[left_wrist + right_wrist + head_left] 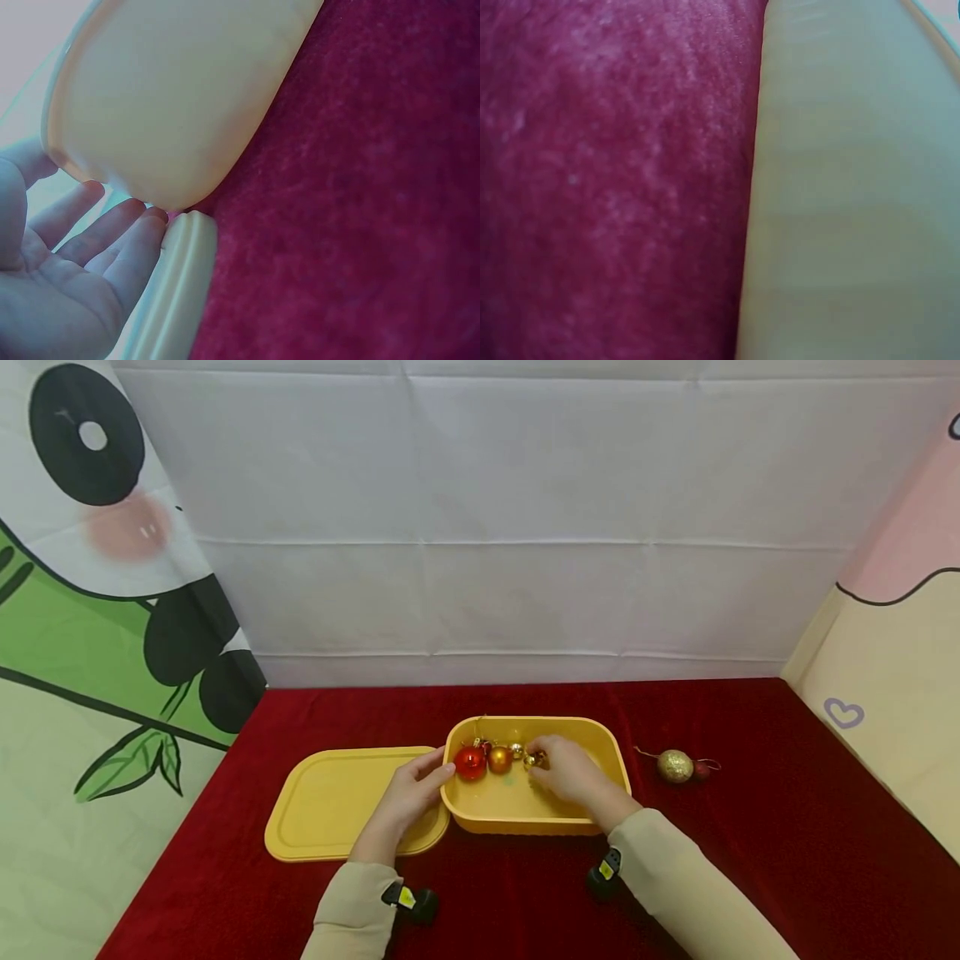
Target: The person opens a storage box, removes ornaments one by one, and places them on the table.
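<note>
A yellow plastic box [525, 821] stands on the red cloth with several Christmas baubles inside. My left hand [408, 793] holds its left end, thumb at the rim and fingertips against the outer wall; the left wrist view shows this hand [82, 262] under the box corner. My right hand [566, 768] reaches into the box, its fingers pinching a small gold bauble [531, 761] they partly hide. To its left lie a shiny red bauble [470, 763], an orange-gold bauble [499, 760] and a small gold one [517, 750]. In the right wrist view only the box wall [855, 187] and cloth show.
A flat yellow lid [330, 802] lies left of the box, its right end beside the box's left end. On the right, a glittery gold bauble [675, 767] and a small dark red bauble [702, 770] lie on the cloth. A white fabric backdrop [525, 527] rises behind.
</note>
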`<state>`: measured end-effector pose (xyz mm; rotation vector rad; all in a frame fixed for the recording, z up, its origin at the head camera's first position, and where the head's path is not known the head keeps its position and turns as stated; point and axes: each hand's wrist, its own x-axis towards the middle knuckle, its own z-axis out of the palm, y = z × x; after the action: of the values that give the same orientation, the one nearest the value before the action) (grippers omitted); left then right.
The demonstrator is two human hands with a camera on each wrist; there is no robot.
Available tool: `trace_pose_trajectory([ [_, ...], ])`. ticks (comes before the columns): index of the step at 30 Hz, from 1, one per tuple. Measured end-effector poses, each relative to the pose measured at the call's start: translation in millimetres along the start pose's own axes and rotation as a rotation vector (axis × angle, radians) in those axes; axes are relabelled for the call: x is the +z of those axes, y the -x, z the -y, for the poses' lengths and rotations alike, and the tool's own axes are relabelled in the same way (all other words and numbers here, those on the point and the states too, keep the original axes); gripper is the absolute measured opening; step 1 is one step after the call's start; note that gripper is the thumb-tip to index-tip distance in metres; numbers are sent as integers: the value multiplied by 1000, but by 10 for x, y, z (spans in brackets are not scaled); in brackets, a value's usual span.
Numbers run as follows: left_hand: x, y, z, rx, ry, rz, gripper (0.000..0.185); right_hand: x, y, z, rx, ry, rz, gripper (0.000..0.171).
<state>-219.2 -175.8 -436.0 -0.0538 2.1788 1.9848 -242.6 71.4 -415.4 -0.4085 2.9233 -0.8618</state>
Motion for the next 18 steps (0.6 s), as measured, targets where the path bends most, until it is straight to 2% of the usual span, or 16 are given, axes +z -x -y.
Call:
trace_pose_trajectory([
  [9,-8,1,-9,-3,9,2,50,-13,24,32,-50,56,-34,18],
  [18,-12,-4,9,-5,9,4,52,-53,45,30,26,-23,-43,29],
])
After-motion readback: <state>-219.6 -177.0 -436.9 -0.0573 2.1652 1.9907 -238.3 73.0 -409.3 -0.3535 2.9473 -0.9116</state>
